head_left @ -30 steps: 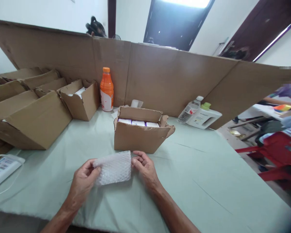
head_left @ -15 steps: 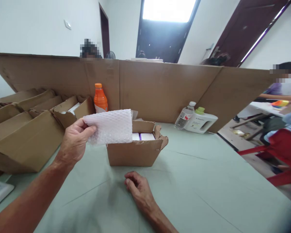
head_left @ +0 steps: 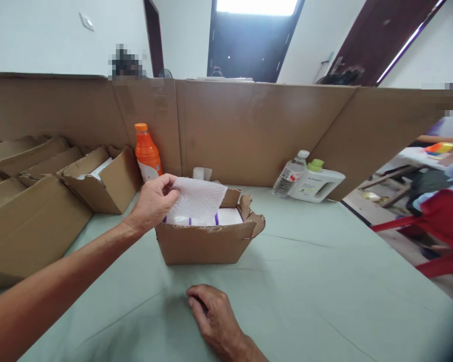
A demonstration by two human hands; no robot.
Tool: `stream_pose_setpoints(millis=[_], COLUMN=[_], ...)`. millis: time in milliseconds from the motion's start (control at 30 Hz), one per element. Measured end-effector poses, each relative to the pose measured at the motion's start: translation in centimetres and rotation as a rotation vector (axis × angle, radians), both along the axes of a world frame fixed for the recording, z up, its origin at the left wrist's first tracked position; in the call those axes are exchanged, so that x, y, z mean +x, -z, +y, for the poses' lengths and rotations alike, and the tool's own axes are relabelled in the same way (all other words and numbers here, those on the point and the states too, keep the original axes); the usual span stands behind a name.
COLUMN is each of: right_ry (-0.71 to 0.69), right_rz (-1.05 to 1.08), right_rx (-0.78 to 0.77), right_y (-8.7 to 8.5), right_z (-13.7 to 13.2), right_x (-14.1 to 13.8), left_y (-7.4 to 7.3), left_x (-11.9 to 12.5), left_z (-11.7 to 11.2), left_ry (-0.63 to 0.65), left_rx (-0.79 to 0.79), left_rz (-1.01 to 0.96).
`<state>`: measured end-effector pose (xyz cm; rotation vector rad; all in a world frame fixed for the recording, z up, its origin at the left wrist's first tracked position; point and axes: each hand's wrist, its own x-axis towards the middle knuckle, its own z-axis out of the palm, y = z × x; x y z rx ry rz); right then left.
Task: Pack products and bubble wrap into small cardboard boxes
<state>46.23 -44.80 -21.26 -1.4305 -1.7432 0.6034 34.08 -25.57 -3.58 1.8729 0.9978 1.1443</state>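
My left hand (head_left: 154, 200) pinches a sheet of white bubble wrap (head_left: 200, 201) and holds it over the left side of a small open cardboard box (head_left: 206, 244). The sheet lies partly inside the box, over white packs with purple edges (head_left: 228, 216). My right hand (head_left: 213, 317) rests on the pale green tabletop (head_left: 324, 281) in front of the box, fingers curled under, with nothing visible in it.
An orange bottle (head_left: 147, 153) stands behind the box by a tall cardboard screen (head_left: 249, 125). Open cartons (head_left: 98, 178) crowd the left. A water bottle (head_left: 290, 173) and a white jug (head_left: 317, 183) lie at the right. Red chairs (head_left: 434, 226) and other people are beyond.
My left hand has carried the bubble wrap from near the table edge up and forward, then down into the box. My right hand let go of it and settled on the table.
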Motion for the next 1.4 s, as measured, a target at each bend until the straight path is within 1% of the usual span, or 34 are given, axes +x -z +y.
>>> stream_pose_setpoints(millis=[67, 100, 233, 333, 400, 467, 567, 667, 767, 867, 967, 1033, 1133, 1200, 1233, 1300, 1400], right_ry=[-0.003, -0.001, 0.008, 0.001, -0.003, -0.002, 0.007, 0.027, 0.028, 0.02, 0.023, 0.02, 0.011, 0.008, 0.008, 0.013, 0.032], right_rz=[-0.023, -0.03, -0.054, -0.085, -0.113, -0.146, -0.19, -0.233, -0.258, -0.266, -0.282, -0.296, -0.319, -0.331, -0.336, -0.341, -0.345], right_rx=[0.017, 0.021, 0.049, 0.089, 0.11, 0.129, 0.166, 0.197, 0.217, 0.217, 0.215, 0.214, 0.21, 0.209, 0.209, 0.215, 0.215], right_y=[0.0, -0.1, -0.1, 0.1, 0.1, 0.1, 0.3, 0.6, 0.7, 0.5, 0.4, 0.4, 0.5, 0.5, 0.6, 0.7, 0.8], right_z=[0.0, 0.0, 0.0, 0.0, 0.0, -0.1, -0.1, -0.2, -0.2, -0.3, -0.3, -0.3, -0.3, -0.3, -0.3, -0.2, 0.0], right_x=[0.0, 0.1, 0.3, 0.3, 0.3, 0.3, 0.3, 0.2, 0.2, 0.3, 0.3, 0.3, 0.2, 0.1, 0.1, 0.2, 0.4], left_y=[0.0, 0.1, 0.6, 0.8, 0.8, 0.7, 0.7, 0.7, 0.6, 0.5, 0.4, 0.0, -1.0, -1.7, -2.0, -2.2, -1.8], left_x=[0.4, 0.5, 1.0, 1.4, 1.9, 2.4, 3.0, 3.6, 3.9, 3.8, 3.2, 2.7, 2.0, 1.9, 1.9, 2.1, 2.4], left_z=[0.3, 0.5, 1.1, 1.5, 1.5, 1.5, 1.2, 1.2, 1.4, 1.5, 1.2, 0.5, -0.8, -1.4, -1.5, -1.3, -0.2], left_ry=[-0.001, 0.018, 0.171, 0.208, 0.22, 0.23, 0.253, 0.258, 0.245, 0.245, 0.231, 0.198, 0.07, 0.002, 0.011, 0.114, 0.356], left_rx=[0.017, 0.004, -0.143, -0.244, -0.267, -0.254, -0.211, -0.123, -0.021, 0.038, 0.097, 0.151, 0.294, 0.409, 0.444, 0.421, 0.202], left_rz=[0.012, 0.02, 0.069, 0.071, 0.168, 0.315, 0.522, 0.718, 0.875, 1.002, 1.082, 1.11, 1.141, 1.109, 1.068, 0.97, 0.906])
